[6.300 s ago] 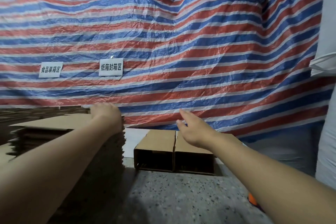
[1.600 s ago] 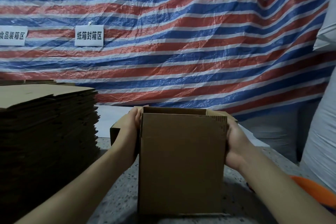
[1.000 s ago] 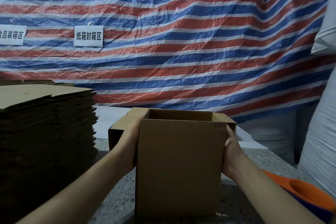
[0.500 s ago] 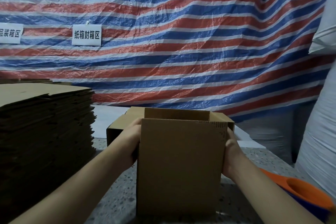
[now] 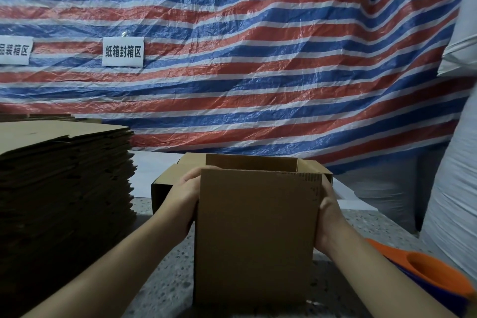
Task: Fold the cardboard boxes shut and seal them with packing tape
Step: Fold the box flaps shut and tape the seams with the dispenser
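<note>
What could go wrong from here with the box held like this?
1. The open box stands tall and is held only by side pressure from the left hand and right hand; an uneven grip could skew or buckle its walls.
2. The finished boxes sit right behind it; folding flaps may knock into them.
3. The orange tape dispenser lies at the table edge beside the right forearm; an elbow move could push it off.

Your single head camera looks forward and slightly down from close above the tabletop (image 5: 165, 289), facing the striped tarp wall (image 5: 258, 72); both forearms enter from the bottom edge, near the lens.
</note>
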